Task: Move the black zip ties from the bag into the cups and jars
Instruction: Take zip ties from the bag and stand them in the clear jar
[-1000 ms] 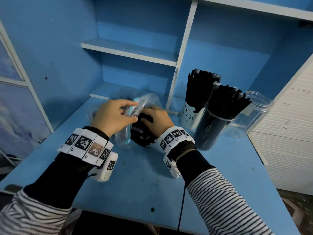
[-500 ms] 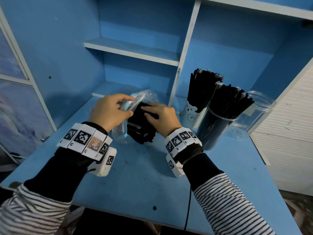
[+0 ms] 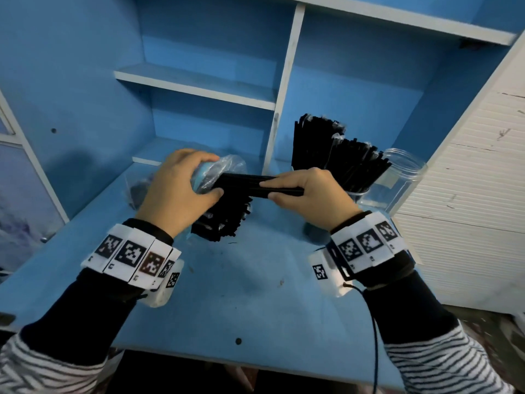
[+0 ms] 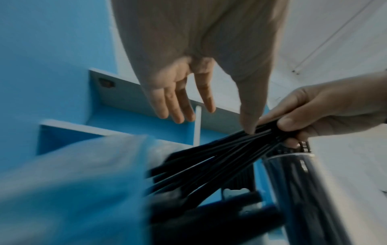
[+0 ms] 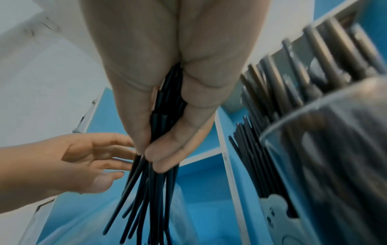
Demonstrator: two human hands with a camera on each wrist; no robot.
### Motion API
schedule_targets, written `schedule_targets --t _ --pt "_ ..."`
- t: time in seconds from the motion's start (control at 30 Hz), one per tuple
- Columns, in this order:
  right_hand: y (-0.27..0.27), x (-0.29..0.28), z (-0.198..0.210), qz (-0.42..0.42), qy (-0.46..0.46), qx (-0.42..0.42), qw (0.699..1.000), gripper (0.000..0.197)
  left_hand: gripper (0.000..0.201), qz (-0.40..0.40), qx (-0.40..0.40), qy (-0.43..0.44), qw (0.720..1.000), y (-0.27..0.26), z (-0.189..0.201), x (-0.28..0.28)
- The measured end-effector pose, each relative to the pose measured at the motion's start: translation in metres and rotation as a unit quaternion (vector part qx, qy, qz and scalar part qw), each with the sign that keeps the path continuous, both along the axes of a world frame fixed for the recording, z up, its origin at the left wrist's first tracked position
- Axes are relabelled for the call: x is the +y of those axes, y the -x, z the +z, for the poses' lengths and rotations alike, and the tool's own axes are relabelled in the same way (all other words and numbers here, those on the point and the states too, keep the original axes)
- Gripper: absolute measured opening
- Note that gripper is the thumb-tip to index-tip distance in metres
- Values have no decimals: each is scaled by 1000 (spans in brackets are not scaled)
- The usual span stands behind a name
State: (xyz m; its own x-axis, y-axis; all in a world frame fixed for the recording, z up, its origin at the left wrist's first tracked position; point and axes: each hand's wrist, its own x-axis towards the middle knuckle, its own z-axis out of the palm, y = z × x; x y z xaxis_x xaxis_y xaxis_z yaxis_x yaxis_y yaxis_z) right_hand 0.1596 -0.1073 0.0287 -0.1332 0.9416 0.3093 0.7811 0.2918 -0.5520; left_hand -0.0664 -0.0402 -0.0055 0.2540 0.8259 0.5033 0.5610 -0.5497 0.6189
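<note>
My right hand (image 3: pixel 268 190) pinches a bundle of black zip ties (image 3: pixel 244 184) between thumb and fingers; the bundle's far end still sits in the mouth of the clear plastic bag (image 3: pixel 227 169). The right wrist view shows the ties (image 5: pixel 146 190) fanning out below my right hand (image 5: pixel 150 157). My left hand (image 3: pixel 216 176) hovers over the bag with relaxed, straight fingers (image 4: pixel 178 112), and its thumb touches the ties (image 4: pixel 209 157). More ties (image 3: pixel 221 223) lie in the bag on the desk. Behind my right hand stand a white bear cup (image 5: pixel 276 213) and a clear cup (image 3: pixel 358 166), both full of ties.
An empty clear jar (image 3: pixel 403 177) stands at the far right against a white cabinet (image 3: pixel 468 194). The blue desk (image 3: pixel 241 294) has open surface in front of my hands. Blue shelves (image 3: pixel 199 83) and a white divider (image 3: pixel 284 95) rise behind.
My right hand has drawn a bundle of ties up and to the right, out of the bag. My left hand has loosened its hold on the bag and rose with it.
</note>
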Motion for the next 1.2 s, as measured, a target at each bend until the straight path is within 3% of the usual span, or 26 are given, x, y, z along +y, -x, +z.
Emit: schedule_targets --t 0.1,0.2,0.3,0.4,0.43,0.67,0.83,0.97,1.07,1.2 --pt "-11 -18 17 7 15 -8 1000 25 66 -95 44 -35 994 -25 12 -15" --pt "-18 -33 29 7 12 -20 1000 25 67 -136 93 -56 985 -54 15 -22" --pt "-22 -46 40 12 9 -27 1000 25 47 -166 86 -52 981 -76 13 -20" --pt "-24 -59 53 8 2 -45 999 27 14 -133 70 -41 988 -91 15 -22" --pt "-24 -63 58 5 -6 -43 999 29 12 -125 65 -35 989 -94 17 -24" --pt "-25 -74 82 -76 -141 -60 985 43 27 -160 -63 38 984 -122 21 -40" --pt "-21 -62 82 -126 -242 -47 961 51 48 -203 -143 143 958 -138 22 -59" --pt "-13 -51 64 -24 -286 6 958 33 44 -235 -157 231 931 -140 16 -66" --pt "-9 -47 47 -19 -296 66 953 20 33 -230 -156 258 925 -136 10 -69" --pt "-11 -37 20 -24 -195 20 980 12 14 -230 -138 292 918 -128 2 -68"
